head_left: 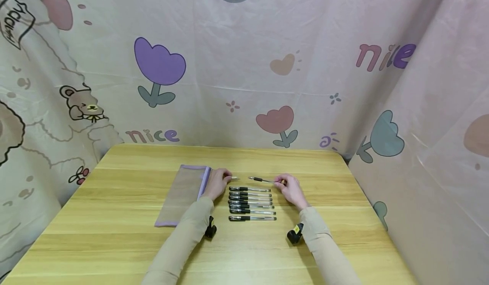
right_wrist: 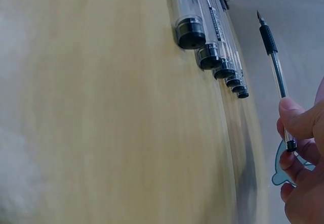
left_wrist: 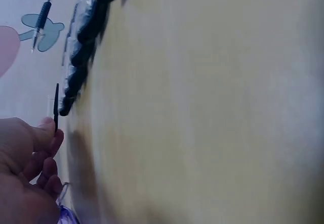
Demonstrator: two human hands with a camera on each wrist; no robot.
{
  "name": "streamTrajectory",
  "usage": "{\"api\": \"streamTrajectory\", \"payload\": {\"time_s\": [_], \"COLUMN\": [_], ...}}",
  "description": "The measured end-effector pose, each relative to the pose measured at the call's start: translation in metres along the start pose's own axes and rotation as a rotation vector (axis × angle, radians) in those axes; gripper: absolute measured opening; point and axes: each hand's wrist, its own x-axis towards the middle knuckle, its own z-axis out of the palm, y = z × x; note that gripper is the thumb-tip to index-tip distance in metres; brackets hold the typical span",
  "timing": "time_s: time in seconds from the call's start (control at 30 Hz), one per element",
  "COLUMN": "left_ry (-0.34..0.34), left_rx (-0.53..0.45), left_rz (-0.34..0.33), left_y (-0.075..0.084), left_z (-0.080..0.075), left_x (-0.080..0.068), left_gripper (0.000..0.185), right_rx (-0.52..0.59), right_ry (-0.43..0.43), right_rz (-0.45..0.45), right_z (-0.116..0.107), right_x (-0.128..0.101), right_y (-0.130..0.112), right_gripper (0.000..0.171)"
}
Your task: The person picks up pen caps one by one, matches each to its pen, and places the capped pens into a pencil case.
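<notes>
My right hand [head_left: 291, 189] pinches an uncapped gel pen [head_left: 263, 180] near its rear end. The pen has a black grip, and its bare tip points left. Between thumb and fingers, my left hand [head_left: 217, 184] pinches a clear pen cap [head_left: 235, 178]; its black clip [left_wrist: 56, 105] shows in the left wrist view. A gap lies between cap and pen tip. Closer to me, several capped gel pens [head_left: 250, 212] lie in a row, their black grips to the left. In the right wrist view the row shows its black end plugs [right_wrist: 191, 34].
A mesh zip pouch [head_left: 177, 196] with purple edging lies flat to the left, partly behind my left hand and forearm. The wooden table [head_left: 324, 259] meets a printed curtain [head_left: 229, 119] at the back and right. A small black camera sits on each wrist.
</notes>
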Motion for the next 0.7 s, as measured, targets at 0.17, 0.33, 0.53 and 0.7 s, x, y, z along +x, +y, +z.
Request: {"api": "streamTrajectory", "payload": {"time_s": [0.17,0.33,0.53,0.7], "left_ry": [0.007,-0.006,-0.006,0.012], "left_rx": [-0.056,-0.125,-0.157,-0.145], "left_rz": [0.019,0.044,0.07,0.089], "left_y": [0.002,0.007,0.011,0.012], "left_z": [-0.003,-0.005,-0.007,-0.007], "left_x": [-0.004,-0.012,-0.017,-0.019], "left_gripper": [0.011,0.013,0.013,0.012], "right_rx": [0.004,-0.005,-0.011,0.005], "right_ry": [0.003,0.006,0.002,-0.011], "right_rz": [-0.004,-0.022,-0.053,-0.05], "right_z": [0.001,0.002,0.001,0.001], "right_x": [0.0,-0.001,-0.001,-0.001], "right_y": [-0.001,-0.005,-0.008,-0.011], "right_gripper": [0.008,0.007,0.007,0.008]}}
